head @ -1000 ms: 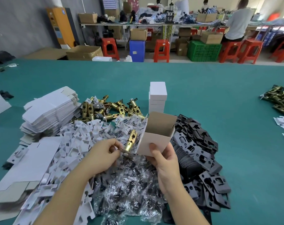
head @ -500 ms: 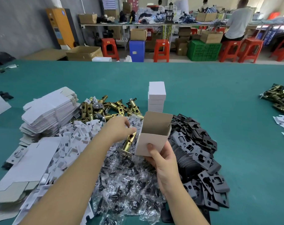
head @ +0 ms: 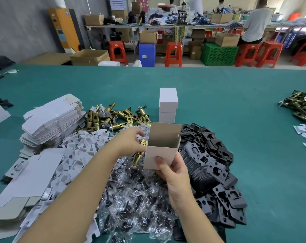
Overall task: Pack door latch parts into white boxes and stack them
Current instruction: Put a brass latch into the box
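Note:
My right hand (head: 173, 174) grips an open white box (head: 161, 149) from below, its flap up and its brown inside showing. My left hand (head: 129, 144) holds a brass door latch (head: 139, 156) upright against the box's left wall; the latch's upper end is hidden by my fingers. Behind the box stands a stack of closed white boxes (head: 168, 106). More brass latches (head: 113, 118) lie in a heap at the back left.
Flat white box blanks (head: 52, 120) are piled at the left, white card inserts (head: 78, 151) beside them. Clear bagged parts (head: 136, 199) lie under my hands, black plates (head: 211, 165) to the right. More latches (head: 301, 106) sit at the far right of the green table (head: 236, 102).
My left hand carried the brass latch up and to the right, from in front of the box to its left wall. The box rose slightly and stands more upright.

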The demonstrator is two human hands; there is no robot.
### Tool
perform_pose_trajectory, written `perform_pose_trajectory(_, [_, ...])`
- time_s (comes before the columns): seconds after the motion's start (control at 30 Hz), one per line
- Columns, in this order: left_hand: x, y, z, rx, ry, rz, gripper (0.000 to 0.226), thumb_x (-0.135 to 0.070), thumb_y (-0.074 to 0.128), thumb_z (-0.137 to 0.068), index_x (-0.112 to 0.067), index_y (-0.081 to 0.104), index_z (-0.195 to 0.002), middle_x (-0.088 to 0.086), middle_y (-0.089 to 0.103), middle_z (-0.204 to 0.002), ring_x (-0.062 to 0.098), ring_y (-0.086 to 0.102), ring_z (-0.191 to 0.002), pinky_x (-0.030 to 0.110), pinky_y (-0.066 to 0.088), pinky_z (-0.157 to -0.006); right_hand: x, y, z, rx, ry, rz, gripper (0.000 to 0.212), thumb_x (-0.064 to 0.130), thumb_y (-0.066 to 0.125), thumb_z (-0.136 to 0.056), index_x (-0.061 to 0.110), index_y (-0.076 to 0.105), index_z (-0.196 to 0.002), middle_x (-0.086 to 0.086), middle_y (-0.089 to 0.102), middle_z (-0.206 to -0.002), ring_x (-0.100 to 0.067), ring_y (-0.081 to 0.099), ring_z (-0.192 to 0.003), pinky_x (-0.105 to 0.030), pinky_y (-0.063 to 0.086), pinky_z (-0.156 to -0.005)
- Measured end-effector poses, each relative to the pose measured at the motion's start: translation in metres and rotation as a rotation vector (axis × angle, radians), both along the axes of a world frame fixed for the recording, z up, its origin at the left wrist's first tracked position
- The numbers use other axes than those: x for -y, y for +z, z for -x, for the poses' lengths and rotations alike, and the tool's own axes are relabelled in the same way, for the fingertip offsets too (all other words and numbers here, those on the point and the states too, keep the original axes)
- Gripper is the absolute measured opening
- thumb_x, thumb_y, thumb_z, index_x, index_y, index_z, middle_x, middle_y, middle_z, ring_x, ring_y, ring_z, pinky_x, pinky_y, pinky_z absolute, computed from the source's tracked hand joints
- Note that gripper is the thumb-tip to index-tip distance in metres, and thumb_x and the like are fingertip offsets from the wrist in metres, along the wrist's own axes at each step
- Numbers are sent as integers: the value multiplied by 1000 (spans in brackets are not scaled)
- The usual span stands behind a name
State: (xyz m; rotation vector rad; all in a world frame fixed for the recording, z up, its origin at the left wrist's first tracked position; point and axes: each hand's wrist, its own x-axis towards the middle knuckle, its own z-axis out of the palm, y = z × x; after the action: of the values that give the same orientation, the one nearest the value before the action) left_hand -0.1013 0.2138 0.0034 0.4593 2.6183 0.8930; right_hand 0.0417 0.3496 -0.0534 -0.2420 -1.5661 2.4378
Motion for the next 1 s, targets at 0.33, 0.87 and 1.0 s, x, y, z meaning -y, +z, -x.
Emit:
perform_pose_trajectory(0.33, [19, 37, -17, -264, 85, -87, 9, -30, 75, -90, -29, 71, -82, -10, 70, -72, -5, 54, -46, 14, 39, -43, 1, -2, 0, 14, 0, -40, 38, 32, 85, -79, 28, 69, -113, -8, 76, -114, -29, 70, -109, -44, 61, -92])
perform_pose_trajectory(0.87, [38, 140, -83, -329, 24, -870, 18, -17, 70, -79, -15, 74, -96, 4, 78, -87, 23, 77, -80, 26, 62, -67, 2, -4, 3, 47, 22, -83, 42, 45, 86, -71, 36, 70, -108, -5, 75, -115, -28, 71, -109, -43, 60, -94])
perform_pose_trajectory(1.0, [24, 130, -87, -353, -67, -705, 15, -4, 73, -86, -15, 75, -96, 0, 78, -83, 18, 77, -74, 23, 61, -69, 2, -2, 1, 46, 32, -59, 35, 33, 85, -77, 34, 71, -109, -6, 75, -115, -27, 71, -109, -38, 61, -89])
